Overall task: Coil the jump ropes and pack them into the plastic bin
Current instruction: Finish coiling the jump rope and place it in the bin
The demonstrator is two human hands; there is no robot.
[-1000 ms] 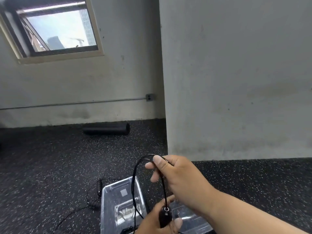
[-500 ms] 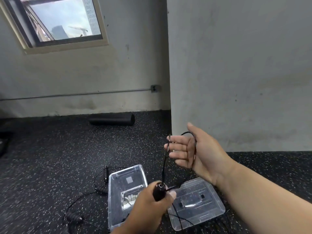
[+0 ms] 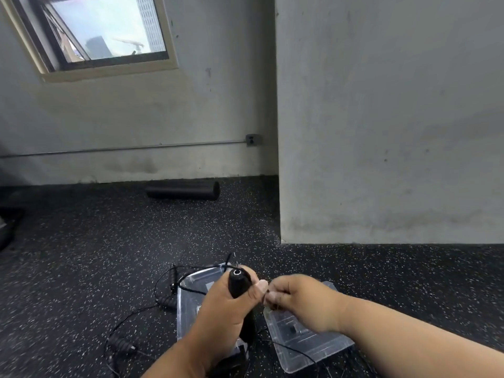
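My left hand (image 3: pixel 223 312) grips the black handle (image 3: pixel 237 282) of a jump rope, upright over the clear plastic bin (image 3: pixel 188 301) on the floor. My right hand (image 3: pixel 297 301) sits just right of it, fingers curled and pinching the thin black cord beside my left thumb. Loops of that cord (image 3: pixel 207 267) arc over the bin's far edge. The bin's clear lid (image 3: pixel 308 339) lies flat to the right, partly under my right wrist. Another jump rope lies on the floor left of the bin, with black handles (image 3: pixel 122 343) and a thin cord (image 3: pixel 128 317).
The floor is black speckled rubber. A black foam roller (image 3: pixel 182 190) lies by the far wall. A grey concrete pillar (image 3: pixel 381 132) stands at right, its base just behind the bin. A dark object (image 3: pixel 5 227) shows at the left edge.
My right hand, raised and open with the cord looped over it, has come down and closed on the cord next to my left hand. The left hand rose a little with the handle.
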